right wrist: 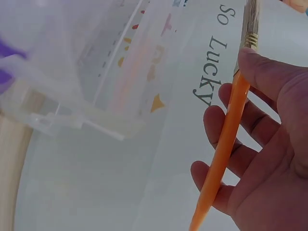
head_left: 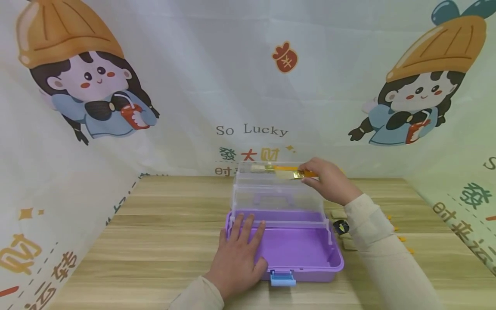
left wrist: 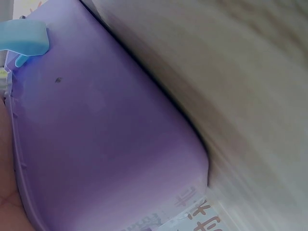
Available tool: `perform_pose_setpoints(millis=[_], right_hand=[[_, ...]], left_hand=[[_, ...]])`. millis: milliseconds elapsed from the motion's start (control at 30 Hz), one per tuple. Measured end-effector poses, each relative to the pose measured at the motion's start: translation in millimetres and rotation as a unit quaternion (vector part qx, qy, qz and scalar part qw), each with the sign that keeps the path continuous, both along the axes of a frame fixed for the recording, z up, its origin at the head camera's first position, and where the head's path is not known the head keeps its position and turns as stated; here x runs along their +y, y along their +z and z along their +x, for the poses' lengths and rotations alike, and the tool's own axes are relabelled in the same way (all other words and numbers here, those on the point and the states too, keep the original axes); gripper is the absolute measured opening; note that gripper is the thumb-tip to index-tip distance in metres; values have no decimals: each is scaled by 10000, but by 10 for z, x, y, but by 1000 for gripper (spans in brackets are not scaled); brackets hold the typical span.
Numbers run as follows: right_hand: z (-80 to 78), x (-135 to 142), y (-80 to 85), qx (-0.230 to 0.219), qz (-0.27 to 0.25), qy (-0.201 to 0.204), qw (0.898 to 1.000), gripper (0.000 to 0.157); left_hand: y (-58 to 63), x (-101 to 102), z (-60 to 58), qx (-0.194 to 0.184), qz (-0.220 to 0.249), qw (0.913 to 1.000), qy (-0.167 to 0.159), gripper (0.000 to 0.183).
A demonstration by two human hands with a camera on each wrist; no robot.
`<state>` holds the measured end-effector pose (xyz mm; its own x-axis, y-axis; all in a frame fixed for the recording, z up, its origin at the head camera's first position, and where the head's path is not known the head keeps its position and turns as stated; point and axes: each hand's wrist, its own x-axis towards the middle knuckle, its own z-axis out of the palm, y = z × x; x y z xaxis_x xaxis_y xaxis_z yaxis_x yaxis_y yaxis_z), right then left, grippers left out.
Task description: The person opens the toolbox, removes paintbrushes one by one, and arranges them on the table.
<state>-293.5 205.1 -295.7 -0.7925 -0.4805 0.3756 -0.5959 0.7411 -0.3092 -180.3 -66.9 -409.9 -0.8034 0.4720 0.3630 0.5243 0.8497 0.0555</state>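
A purple box (head_left: 298, 247) with a light blue latch (head_left: 283, 279) stands on the table, its clear lid (head_left: 279, 193) raised at the back. My left hand (head_left: 240, 258) rests on the box's left front, fingers spread and straight. At the top of the lid, my right hand (head_left: 329, 178) holds a paintbrush (right wrist: 224, 149) by its orange handle, bristles pointing left in the head view. A second paintbrush (head_left: 284, 168) shows at the lid's top, just behind; whether it lies inside is unclear. The left wrist view shows the box's purple front wall (left wrist: 106, 125).
Right of the box lie a small black item (head_left: 341, 227) and several orange-tipped things (head_left: 403, 239), partly hidden by my right sleeve (head_left: 383, 241). A printed cloth (head_left: 248, 86) hangs behind the wooden table (head_left: 174, 232) and along its sides.
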Motion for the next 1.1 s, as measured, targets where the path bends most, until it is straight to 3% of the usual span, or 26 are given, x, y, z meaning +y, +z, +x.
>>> perform_pose_setpoints(millis=[667,1100], right_hand=[[604,706,-306,-18,631,14,9980,25],[888,1193,-654,-830,962,-280,9915,22]], left_hand=[[-12,35,-9,-56,-1,10000,-28,70],[-1,14,-4,4,28,10000,11,70]])
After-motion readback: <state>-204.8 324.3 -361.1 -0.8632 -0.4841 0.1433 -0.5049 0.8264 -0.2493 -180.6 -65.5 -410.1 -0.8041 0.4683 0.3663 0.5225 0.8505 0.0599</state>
